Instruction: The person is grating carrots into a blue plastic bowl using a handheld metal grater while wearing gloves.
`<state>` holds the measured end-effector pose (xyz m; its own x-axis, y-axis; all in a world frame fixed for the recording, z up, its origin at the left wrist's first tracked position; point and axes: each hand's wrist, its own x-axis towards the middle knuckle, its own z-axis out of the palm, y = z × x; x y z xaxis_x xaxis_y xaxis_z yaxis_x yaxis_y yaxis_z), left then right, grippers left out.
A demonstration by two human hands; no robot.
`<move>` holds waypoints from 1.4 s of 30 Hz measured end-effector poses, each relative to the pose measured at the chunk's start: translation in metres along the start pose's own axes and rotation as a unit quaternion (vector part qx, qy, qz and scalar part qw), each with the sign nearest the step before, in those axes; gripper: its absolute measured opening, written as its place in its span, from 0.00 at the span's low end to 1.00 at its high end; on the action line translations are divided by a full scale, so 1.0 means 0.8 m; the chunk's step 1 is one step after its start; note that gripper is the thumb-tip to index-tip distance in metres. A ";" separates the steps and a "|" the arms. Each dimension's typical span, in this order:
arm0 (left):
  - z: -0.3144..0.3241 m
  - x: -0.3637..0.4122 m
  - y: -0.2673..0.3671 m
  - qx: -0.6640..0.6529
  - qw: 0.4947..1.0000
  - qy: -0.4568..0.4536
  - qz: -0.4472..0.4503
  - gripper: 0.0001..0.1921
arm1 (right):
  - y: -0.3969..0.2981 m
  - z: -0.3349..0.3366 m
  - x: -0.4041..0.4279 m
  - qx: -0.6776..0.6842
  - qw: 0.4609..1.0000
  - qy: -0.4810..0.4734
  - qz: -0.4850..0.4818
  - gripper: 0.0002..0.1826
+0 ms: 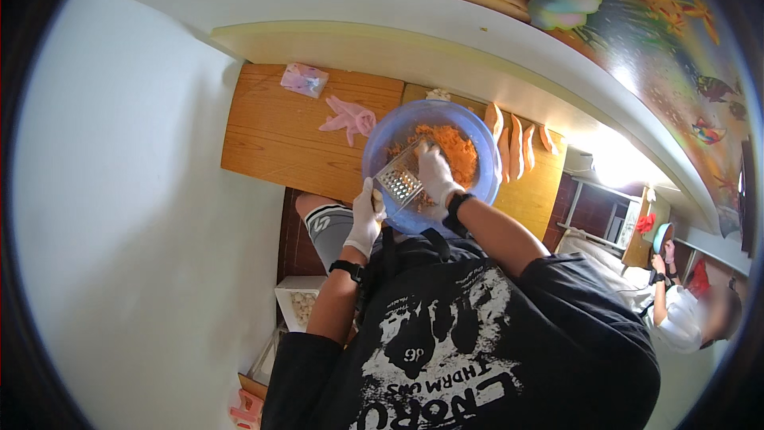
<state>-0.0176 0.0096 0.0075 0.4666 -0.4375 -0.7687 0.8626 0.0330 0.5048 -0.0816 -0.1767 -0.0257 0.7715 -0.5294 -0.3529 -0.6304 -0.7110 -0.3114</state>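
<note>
A blue plastic basin (431, 108) stands at the table's near edge, partly in front of my lap. Orange grated sweet potato (456, 152) is heaped inside it. A metal grater (400, 184) slants across the basin, and my left hand (365, 215), in a white glove, grips its near end at the rim. My right hand (437, 174), gloved too, is curled over the grater's upper part, closed on what looks like a sweet potato piece, mostly hidden by the fingers. Right of the basin, several peeled sweet potato pieces (516, 146) lie in a row.
A pink glove (352, 119) and a tissue pack (304, 79) lie on the wooden table (280, 137). Pale scraps (439, 94) sit behind the basin. A white box (292, 304) with pale contents stands low at left. At far right another person (680, 316) holds a round pan (661, 237).
</note>
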 end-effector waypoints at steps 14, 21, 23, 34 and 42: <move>-0.001 -0.001 0.004 -0.002 0.999 0.024 -0.029 0.20 | -0.021 0.004 -0.012 -0.009 0.999 0.022 -0.040 0.29; 0.005 0.003 0.003 0.010 0.999 0.030 -0.035 0.21 | 0.009 0.011 0.002 -0.015 0.998 0.064 -0.018 0.31; 0.015 0.003 0.003 0.007 0.999 0.035 -0.041 0.21 | 0.012 0.020 0.001 -0.051 0.997 0.052 0.022 0.30; 0.004 0.000 0.004 0.018 0.999 0.038 -0.020 0.23 | 0.011 0.027 -0.016 0.001 1.000 0.012 -0.024 0.28; 0.020 0.008 -0.004 0.015 0.998 0.057 -0.028 0.22 | 0.036 0.025 0.009 -0.014 1.000 -0.001 0.028 0.32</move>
<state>-0.0204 -0.0079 0.0075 0.4389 -0.3335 -0.8343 0.8824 -0.0153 0.4703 -0.0958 -0.1918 -0.0546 0.7352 -0.5676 -0.3704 -0.6696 -0.6930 -0.2672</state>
